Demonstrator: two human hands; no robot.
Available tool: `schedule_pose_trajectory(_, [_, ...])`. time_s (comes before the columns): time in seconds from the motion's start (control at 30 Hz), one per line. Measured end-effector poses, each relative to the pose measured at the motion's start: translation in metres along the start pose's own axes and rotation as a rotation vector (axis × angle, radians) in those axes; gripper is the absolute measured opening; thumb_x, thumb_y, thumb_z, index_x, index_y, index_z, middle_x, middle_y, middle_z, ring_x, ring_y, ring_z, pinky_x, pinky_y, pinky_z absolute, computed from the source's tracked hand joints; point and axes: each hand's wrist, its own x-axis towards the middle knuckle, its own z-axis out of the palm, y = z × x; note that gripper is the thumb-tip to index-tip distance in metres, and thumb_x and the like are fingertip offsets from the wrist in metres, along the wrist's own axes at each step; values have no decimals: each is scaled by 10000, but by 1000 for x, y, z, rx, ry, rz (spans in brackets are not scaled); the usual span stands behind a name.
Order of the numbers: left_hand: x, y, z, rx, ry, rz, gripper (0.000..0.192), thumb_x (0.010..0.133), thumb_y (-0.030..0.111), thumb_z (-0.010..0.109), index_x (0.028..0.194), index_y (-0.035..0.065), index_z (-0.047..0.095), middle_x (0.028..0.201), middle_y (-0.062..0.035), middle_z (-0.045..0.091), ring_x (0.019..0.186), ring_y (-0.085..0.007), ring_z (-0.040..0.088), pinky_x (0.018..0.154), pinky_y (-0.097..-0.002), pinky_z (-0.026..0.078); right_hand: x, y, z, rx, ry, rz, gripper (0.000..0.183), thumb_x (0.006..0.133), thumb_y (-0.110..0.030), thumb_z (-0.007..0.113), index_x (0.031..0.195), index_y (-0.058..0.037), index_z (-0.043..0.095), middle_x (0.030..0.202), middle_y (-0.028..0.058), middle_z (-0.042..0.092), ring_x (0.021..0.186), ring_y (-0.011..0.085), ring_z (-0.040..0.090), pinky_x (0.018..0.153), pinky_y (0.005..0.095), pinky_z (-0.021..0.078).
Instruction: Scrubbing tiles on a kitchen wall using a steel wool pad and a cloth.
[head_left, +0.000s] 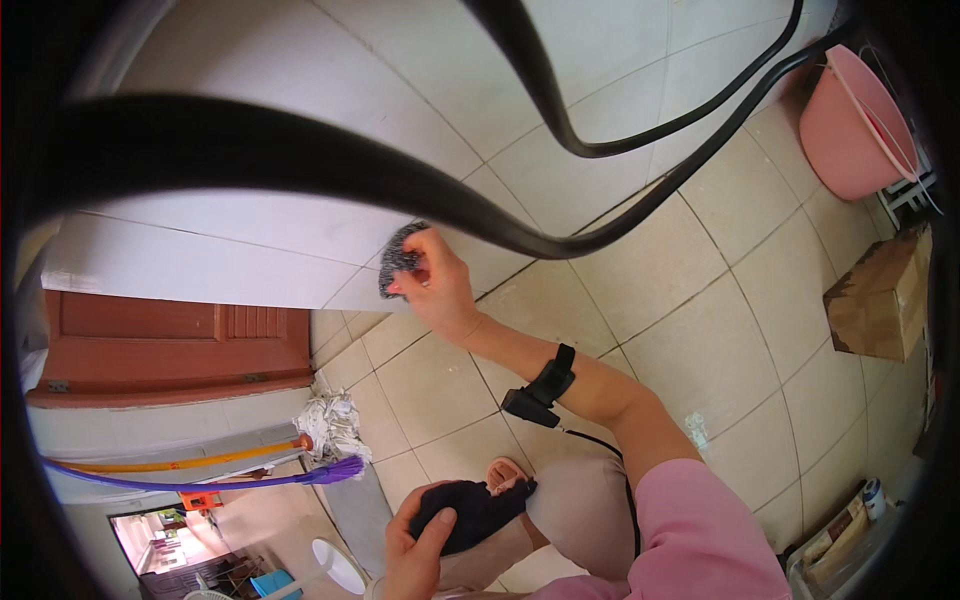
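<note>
My right hand (437, 289) pinches a grey speckled scrubbing pad or cloth (395, 262) against the white tiled wall (300, 247), close to its lower outer corner. A black strap with a small device (541, 386) sits on that forearm, and a cable runs from it. Down by my knee, my left hand (420, 540) grips a dark, bunched cloth (472, 514), its thumb lying over the top. My bent knee (581, 510) is beside this cloth. A pinkish slipper or shoe (506, 476) shows just beyond it.
Thick black cables (540, 240) cross the view close to the camera. A pink bucket (855, 127) and a cardboard box (881, 296) stand on the tiled floor (675, 322) at right. A mop (330, 420) and purple broom (334, 472) lean near the reddish-brown door (172, 337).
</note>
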Motion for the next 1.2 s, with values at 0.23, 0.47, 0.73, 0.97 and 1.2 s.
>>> schedule_pose_trajectory(0.23, [2, -8, -4, -40, 9, 34, 264, 883, 74, 590, 1127, -25, 576, 1022, -63, 637, 924, -108, 593, 848, -229, 469, -27, 113, -111, -246, 269, 507, 361, 769, 58, 625, 1066, -23, 437, 900, 122, 568, 761, 201, 634, 618, 304, 539])
schedule_pose_trajectory(0.47, [10, -5, -7, -139, -132, 89, 249, 898, 104, 594, 1106, -30, 573, 1008, -63, 636, 897, -111, 598, 814, -240, 491, 25, -89, 47, -173, -120, -345, 325, 758, -17, 653, 1057, -81, 542, 932, 89, 567, 694, 212, 610, 584, 312, 512])
schedule_pose_trajectory(0.73, [7, 10, -14, -279, -166, 209, 262, 909, 105, 579, 1146, -4, 555, 1014, -54, 634, 899, -101, 597, 793, -231, 492, 3, 44, -22, -1098, -710, -801, 218, 799, -92, 592, 1013, -124, 561, 890, 56, 546, 660, 224, 613, 523, 318, 522])
schedule_pose_trajectory(0.97, [-16, 8, -43, -521, -159, 108, 277, 909, 73, 569, 1173, -5, 538, 1041, -62, 634, 915, -130, 619, 783, -260, 523, 26, -44, 61, -705, -324, -988, 384, 756, 6, 625, 1105, -151, 645, 907, 68, 600, 679, 233, 595, 563, 329, 486])
schedule_pose_trajectory(1.2, [-20, 34, -107, -920, 417, 259, 295, 910, 179, 551, 1146, 1, 545, 981, -78, 652, 839, -170, 653, 757, -266, 513, 54, -32, 68, -853, -515, -1495, 393, 730, -52, 644, 1112, -143, 654, 869, -10, 597, 634, 142, 554, 492, 260, 441])
